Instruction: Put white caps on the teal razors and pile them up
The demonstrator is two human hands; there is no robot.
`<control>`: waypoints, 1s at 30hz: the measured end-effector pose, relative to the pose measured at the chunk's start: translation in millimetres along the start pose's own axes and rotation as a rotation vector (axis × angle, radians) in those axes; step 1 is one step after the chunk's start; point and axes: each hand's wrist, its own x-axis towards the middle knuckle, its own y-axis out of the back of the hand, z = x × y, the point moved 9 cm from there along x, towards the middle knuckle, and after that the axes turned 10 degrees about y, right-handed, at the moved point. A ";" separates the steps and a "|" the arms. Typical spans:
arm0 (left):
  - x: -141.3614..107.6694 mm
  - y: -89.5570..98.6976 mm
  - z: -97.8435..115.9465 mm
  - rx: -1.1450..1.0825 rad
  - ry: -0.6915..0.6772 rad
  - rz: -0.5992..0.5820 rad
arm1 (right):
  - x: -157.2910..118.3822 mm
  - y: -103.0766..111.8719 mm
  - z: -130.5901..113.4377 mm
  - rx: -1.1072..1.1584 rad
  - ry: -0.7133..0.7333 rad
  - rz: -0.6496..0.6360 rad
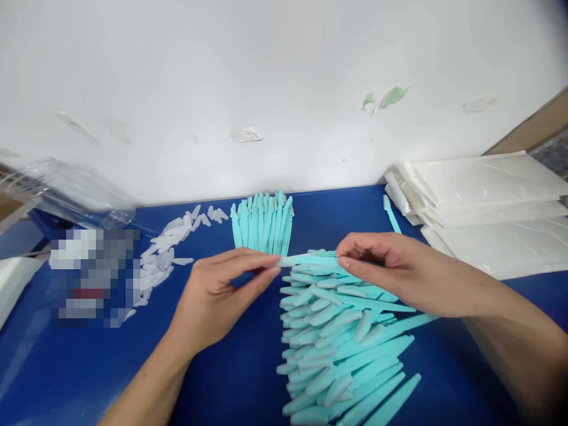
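Note:
A turquoise eyebrow razor [313, 259] is held level between my two hands. My left hand [226, 290] pinches a translucent whitish cap at the razor's left end between thumb and forefinger. At the other end my right hand [394, 269] grips the handle, its fingers closed. Just below lies a large heap of turquoise eyebrow razors [337, 349], most with their blade ends to the left. Behind my left hand stands a neat row of razors [262, 225], blade ends away from me. Loose translucent caps [155, 260] are strewn to the left.
The blue table [231, 378] meets a white wall [284, 77] at the back. White plastic packs [492, 183] are stacked at right, with a lone razor [391, 214] beside them. A clear plastic bag or container [89, 192] and a pixelated item [95, 278] are at left.

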 end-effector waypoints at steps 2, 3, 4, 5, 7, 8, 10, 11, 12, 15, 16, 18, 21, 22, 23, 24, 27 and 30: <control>3.0 11.1 -18.3 -0.065 0.159 0.040 | -0.3 4.6 2.2 0.001 -0.003 0.021; 3.2 12.9 -29.2 -0.143 0.254 0.042 | -0.5 5.8 2.3 -0.003 -0.002 0.026; 2.4 11.4 -38.9 -0.233 0.340 0.028 | -0.8 6.1 1.5 -0.006 -0.002 0.027; 1.1 7.6 -46.1 -0.317 0.409 0.006 | -1.0 5.4 0.1 -0.006 -0.004 0.023; -1.9 -2.3 -53.0 -0.420 0.489 -0.038 | -1.3 3.4 -4.5 -0.002 -0.003 0.018; -3.4 -7.0 -53.9 -0.436 0.511 -0.053 | -1.3 2.6 -7.4 0.000 0.003 0.019; -6.1 -15.0 -52.6 -0.436 0.531 -0.068 | -1.2 0.6 -11.7 -0.001 0.012 0.020; -7.2 -19.4 -51.0 -0.437 0.537 -0.081 | -1.1 -1.1 -12.6 -0.006 0.013 0.014; -8.3 -24.1 -48.8 -0.441 0.541 -0.100 | -1.0 -3.5 -12.8 -0.010 0.014 0.001; -11.2 -35.8 -42.1 -0.452 0.553 -0.148 | -0.8 -10.5 -12.1 -0.046 0.022 -0.034; -12.0 -37.3 -40.2 -0.442 0.556 -0.145 | -0.8 -10.7 -12.9 -0.069 0.033 -0.032; -13.2 -37.3 -36.1 -0.392 0.545 -0.123 | -1.1 -7.0 -16.6 -0.128 0.071 -0.009; -13.2 -37.4 -23.1 -0.275 0.439 -0.118 | -3.1 5.0 -19.9 -0.168 0.122 0.016; -13.2 -38.3 -18.3 -0.235 0.395 -0.125 | -3.9 9.8 -17.9 -0.168 0.117 0.019; -13.4 -39.5 -14.3 -0.199 0.359 -0.132 | -4.6 14.8 -14.6 -0.167 0.105 0.022; -13.8 -40.8 -11.5 -0.169 0.334 -0.140 | -5.1 19.2 -10.9 -0.169 0.093 0.022; -15.1 -41.6 -9.2 -0.113 0.310 -0.142 | -4.7 24.3 0.3 -0.162 0.064 -0.017; -15.1 -34.1 -9.9 -0.077 0.294 -0.095 | -2.8 21.0 8.7 -0.157 0.045 -0.074</control>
